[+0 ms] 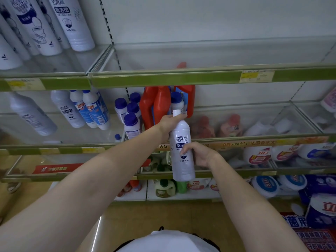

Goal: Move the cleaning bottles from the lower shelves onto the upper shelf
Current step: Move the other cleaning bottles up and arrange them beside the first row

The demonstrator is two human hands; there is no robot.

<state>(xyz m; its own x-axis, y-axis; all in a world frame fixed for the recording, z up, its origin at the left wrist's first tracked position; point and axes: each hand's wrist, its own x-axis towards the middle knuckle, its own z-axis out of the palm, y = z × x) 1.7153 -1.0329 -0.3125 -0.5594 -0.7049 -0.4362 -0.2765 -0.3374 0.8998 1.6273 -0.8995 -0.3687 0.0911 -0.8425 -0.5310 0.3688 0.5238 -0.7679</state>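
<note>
I hold one tall white cleaning bottle upright in front of the middle shelf. My left hand grips its neck just under the white cap. My right hand wraps its lower body from the right. The upper shelf with its green front strip runs above; several white bottles stand on its left section and its right section is bare. More white bottles with blue labels lean on the middle shelf to the left.
Blue-capped small bottles and red jugs crowd the middle shelf behind my left hand. Pouches lie to the right. Lower shelves hold tubs and green bottles. A clear lip fronts each shelf.
</note>
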